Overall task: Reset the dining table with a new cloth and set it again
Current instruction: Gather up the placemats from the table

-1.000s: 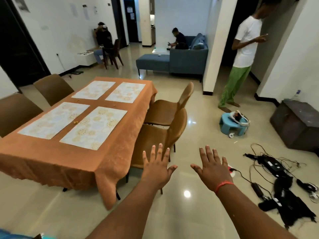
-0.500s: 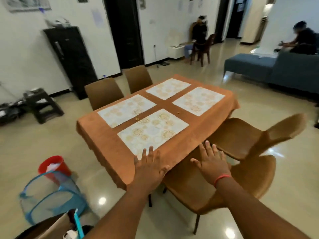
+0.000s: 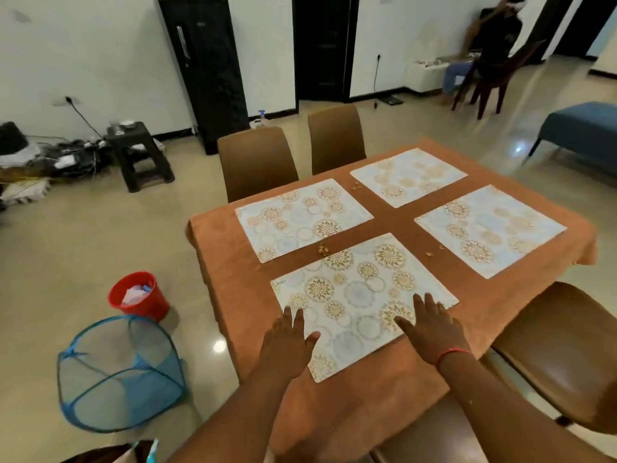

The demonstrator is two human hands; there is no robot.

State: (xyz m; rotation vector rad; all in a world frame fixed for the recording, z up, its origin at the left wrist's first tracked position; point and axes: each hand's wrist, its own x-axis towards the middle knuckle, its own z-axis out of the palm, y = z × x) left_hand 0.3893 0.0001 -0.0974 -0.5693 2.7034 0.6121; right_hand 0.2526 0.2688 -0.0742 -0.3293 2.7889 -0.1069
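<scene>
Both hands over nearest placemat.
Left hand (image 3: 288, 342) and right hand (image 3: 430, 325) flat, fingers straight, gripping nothing, on patterned placemat (image 3: 357, 295) atop orange tablecloth (image 3: 233, 262).

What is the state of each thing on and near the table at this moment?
Left hand: open, over nearest placemat.
Right hand: open, over same placemat.
Orange tablecloth: spread on the table, with crumbs.
Other three placemats: lying flat.
Red bucket: upright, holds rubbish.
Blue mesh hamper: lying on its side.
</scene>
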